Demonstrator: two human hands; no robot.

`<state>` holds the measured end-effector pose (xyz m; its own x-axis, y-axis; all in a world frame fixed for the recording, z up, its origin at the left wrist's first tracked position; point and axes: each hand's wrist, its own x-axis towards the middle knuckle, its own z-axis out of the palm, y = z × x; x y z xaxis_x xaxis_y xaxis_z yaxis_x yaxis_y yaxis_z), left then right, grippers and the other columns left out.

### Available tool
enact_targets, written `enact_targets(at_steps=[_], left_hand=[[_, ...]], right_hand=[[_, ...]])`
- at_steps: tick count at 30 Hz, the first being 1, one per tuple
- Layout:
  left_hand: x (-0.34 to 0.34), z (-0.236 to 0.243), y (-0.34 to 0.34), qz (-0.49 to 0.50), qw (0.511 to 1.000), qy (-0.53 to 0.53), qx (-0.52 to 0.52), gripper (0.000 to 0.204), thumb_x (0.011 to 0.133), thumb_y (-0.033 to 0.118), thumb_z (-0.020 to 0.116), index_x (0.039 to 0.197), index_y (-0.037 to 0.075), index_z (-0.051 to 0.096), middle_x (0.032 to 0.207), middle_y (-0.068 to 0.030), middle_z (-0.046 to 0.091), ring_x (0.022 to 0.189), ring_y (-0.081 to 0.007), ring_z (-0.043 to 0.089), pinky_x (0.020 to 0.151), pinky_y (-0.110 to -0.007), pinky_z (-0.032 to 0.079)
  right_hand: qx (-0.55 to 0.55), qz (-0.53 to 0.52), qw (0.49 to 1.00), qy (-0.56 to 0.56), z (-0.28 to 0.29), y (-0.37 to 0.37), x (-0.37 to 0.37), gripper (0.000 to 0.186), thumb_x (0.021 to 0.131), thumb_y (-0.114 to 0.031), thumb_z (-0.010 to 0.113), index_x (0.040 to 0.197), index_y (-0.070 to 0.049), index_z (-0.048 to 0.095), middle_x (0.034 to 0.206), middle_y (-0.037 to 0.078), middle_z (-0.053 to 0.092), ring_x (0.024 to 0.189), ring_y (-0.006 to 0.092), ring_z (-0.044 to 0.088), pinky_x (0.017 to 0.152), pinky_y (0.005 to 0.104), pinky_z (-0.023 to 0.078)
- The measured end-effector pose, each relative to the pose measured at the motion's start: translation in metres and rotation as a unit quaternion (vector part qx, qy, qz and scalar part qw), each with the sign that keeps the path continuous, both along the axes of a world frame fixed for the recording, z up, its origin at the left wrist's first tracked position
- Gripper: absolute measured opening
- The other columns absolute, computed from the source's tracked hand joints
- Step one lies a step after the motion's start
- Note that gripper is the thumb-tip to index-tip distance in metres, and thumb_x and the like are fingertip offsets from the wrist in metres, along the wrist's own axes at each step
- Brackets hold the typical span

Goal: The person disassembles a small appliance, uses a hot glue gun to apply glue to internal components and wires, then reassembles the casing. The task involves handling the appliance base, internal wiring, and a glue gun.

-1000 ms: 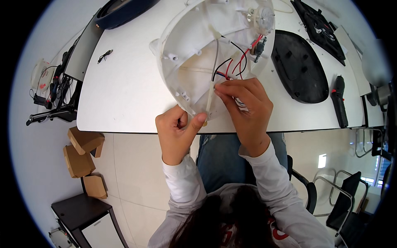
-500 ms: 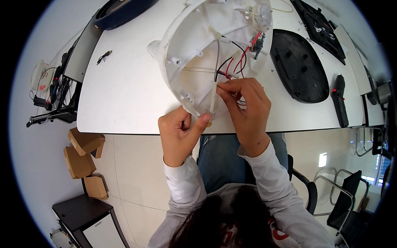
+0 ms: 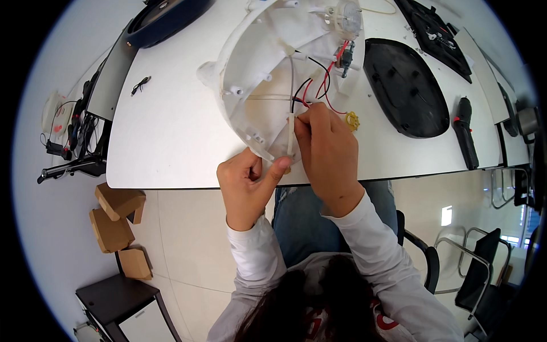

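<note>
A curved white plastic shell (image 3: 233, 108) lies on the table with its hollow side up. My left hand (image 3: 245, 185) is closed on its near rim, the thumb stretched along the edge by a narrow off-white strip (image 3: 291, 137). Thumb and fingers of my right hand (image 3: 330, 151) pinch together beside the strip's upper end, where a black wire (image 3: 293, 105) meets it; what sits between them is hidden. Red wires (image 3: 327, 71) run inside the shell to a small metal part (image 3: 346, 58) below a clear round housing (image 3: 345, 20). A yellow toothed wheel (image 3: 352, 121) lies beyond my right hand.
To the right rest a black oval cover (image 3: 405, 88), a black cordless screwdriver (image 3: 465, 134) and a black panel (image 3: 436, 37) with small screws nearby. A short black cable (image 3: 141, 85) and a dark blue round object (image 3: 165, 23) are on the left. Cardboard boxes (image 3: 117, 219) stand on the floor.
My right hand has shifted left and turned, its fingers more closed together beside the strip. The yellow wheel has come into sight. My left hand stays on the rim.
</note>
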<state>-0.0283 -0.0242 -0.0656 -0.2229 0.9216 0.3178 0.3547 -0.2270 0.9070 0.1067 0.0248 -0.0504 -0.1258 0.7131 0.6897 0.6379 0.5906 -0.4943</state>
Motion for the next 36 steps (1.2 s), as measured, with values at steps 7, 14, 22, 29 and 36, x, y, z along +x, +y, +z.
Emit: enact_targets(at_steps=[7,14,22,29,36], left_hand=[[0.001,0.001,0.002,0.009,1.0,0.001,0.003,0.046,0.075,0.039,0.077,0.062,0.002,0.053,0.048,0.0042,0.024,0.047,-0.0071,0.021,0.044,-0.027,0.015],[0.002,-0.002,0.002,0.02,1.0,0.0,0.006,0.052,0.076,0.04,0.077,0.058,0.003,0.043,0.049,0.0043,0.022,0.048,-0.0072,0.02,0.044,-0.027,0.014],[-0.001,0.0,-0.001,0.021,1.0,-0.013,0.0,0.057,0.076,0.038,0.077,0.056,0.004,0.036,0.049,0.0048,0.022,0.05,-0.0074,0.02,0.045,-0.028,0.014],[0.002,-0.004,0.003,0.053,0.997,0.037,0.046,0.035,0.077,0.025,0.077,0.064,0.002,0.052,0.05,0.0048,0.029,0.049,-0.0078,0.026,0.045,-0.027,0.019],[-0.013,-0.017,0.0,0.049,0.998,0.032,0.032,0.042,0.08,0.037,0.072,0.067,0.002,0.054,0.05,0.0068,0.031,0.049,-0.0046,0.025,0.047,-0.025,0.016]], right_hand=[[-0.045,0.011,0.999,-0.013,0.0,0.0,0.01,0.024,0.081,-0.015,0.069,0.093,-0.006,0.05,0.076,0.005,0.056,0.063,0.0209,0.058,0.051,0.0304,0.045],[0.019,0.047,0.998,0.039,0.005,0.0,0.019,0.017,0.079,-0.007,0.067,0.095,-0.007,0.06,0.085,0.003,0.061,0.071,0.0206,0.062,0.056,0.0287,0.049],[0.042,0.108,0.993,-0.034,-0.001,0.013,0.022,0.012,0.083,-0.01,0.062,0.091,-0.006,0.054,0.087,0.005,0.055,0.066,0.0216,0.06,0.053,0.0307,0.047],[-0.025,0.078,0.993,-0.085,0.006,0.004,0.035,0.018,0.083,-0.015,0.064,0.097,-0.006,0.056,0.092,0.007,0.057,0.08,0.0267,0.061,0.063,0.0327,0.048],[-0.025,-0.237,0.968,-0.085,0.032,-0.012,0.186,0.046,0.075,-0.016,0.072,0.114,-0.001,0.054,0.106,0.013,0.058,0.094,0.0301,0.056,0.081,0.0394,0.046]])
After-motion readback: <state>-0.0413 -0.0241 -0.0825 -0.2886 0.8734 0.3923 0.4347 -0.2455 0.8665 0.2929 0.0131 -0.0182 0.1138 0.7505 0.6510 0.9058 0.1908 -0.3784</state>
